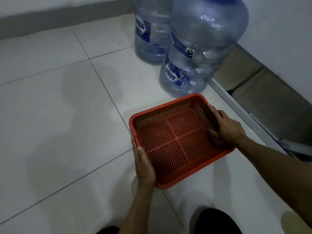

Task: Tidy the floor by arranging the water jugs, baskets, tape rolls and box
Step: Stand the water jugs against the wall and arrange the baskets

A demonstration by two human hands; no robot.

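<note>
Your left hand [144, 166] and right hand [224, 125] grip opposite rims of the shallow red perforated plastic basket [177, 139] over the pale glossy tiled floor [67, 115]. At one o'clock, two clear blue plastic water jugs [199, 53] labelled AQUA stand in the white wall corner.

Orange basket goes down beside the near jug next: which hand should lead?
Probably right hand: it grips the orange basket's edge nearest the near jug. Left hand holds the far edge.
</note>
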